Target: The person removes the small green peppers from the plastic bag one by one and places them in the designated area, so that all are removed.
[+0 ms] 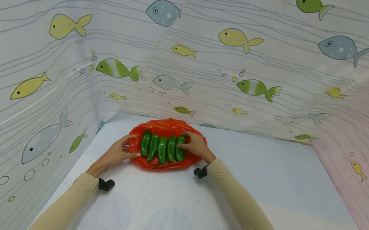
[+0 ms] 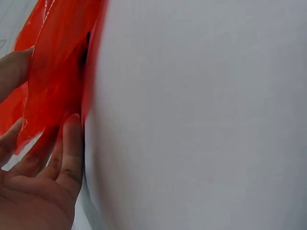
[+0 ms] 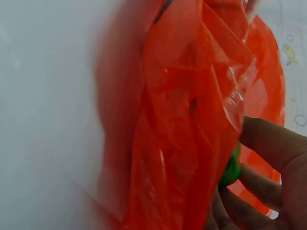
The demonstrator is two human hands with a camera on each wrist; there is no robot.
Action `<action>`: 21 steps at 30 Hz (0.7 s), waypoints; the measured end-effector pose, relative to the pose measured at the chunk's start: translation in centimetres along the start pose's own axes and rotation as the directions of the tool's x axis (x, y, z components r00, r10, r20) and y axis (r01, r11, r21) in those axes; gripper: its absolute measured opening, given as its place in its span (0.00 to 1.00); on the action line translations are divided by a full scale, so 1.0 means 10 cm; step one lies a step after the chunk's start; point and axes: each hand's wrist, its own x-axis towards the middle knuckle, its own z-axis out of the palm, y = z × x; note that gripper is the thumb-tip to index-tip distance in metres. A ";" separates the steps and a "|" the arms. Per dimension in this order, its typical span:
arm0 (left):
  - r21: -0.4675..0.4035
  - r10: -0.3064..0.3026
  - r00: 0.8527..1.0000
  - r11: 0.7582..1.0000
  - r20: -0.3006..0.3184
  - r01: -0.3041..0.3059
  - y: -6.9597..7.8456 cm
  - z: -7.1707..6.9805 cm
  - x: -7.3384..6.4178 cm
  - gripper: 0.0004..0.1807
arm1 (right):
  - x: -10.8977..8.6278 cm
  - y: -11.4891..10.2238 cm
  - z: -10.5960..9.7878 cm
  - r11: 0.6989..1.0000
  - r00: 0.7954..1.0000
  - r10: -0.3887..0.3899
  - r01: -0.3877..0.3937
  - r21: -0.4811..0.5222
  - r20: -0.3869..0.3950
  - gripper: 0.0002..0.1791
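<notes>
Row of five green peppers [image 1: 162,150] apparently being arranged on spread red bag [image 1: 170,122], far side of surface [image 1: 149,190]; careful release seemingly called for next. Rightmost pepper [image 1: 179,155] lightly gripped by curled fingers of right hand [image 1: 198,146]. Left hand [image 1: 117,153] widely parted, bag's left edge touched, nothing gripped; other four peppers set between hands.
</notes>
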 end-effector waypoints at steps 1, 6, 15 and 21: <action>-0.001 -0.003 1.000 1.000 0.001 0.003 0.00 0.00 0.00 0.44 | 0.00 0.00 0.01 1.000 1.000 0.002 -0.002 0.006 -0.002 0.33; 0.000 -0.005 1.000 1.000 -0.001 0.005 -0.01 0.00 -0.01 0.43 | 0.00 -0.02 0.04 1.000 1.000 0.013 -0.012 0.024 -0.024 0.33; 0.004 0.002 1.000 1.000 -0.005 -0.002 0.02 0.00 -0.01 0.43 | 0.01 0.00 0.06 0.999 0.998 0.009 -0.006 0.051 -0.063 0.32; -0.005 0.013 1.000 1.000 -0.006 -0.013 0.02 0.00 -0.01 0.44 | -0.01 -0.03 0.02 0.989 0.998 0.040 -0.032 0.144 -0.054 0.32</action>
